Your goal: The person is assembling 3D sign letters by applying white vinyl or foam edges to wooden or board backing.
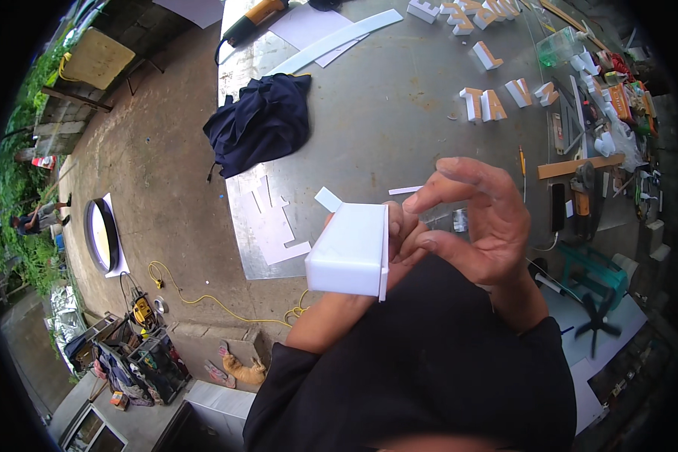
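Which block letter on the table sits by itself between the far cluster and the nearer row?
The L-shaped block: it lies alone in the gap, while the others belong to the far cluster or the nearer row.

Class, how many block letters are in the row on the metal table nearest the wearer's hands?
4: the leftmost letter, the second letter close beside it, the third letter past a gap, and the rightmost letter. None looks hidden.
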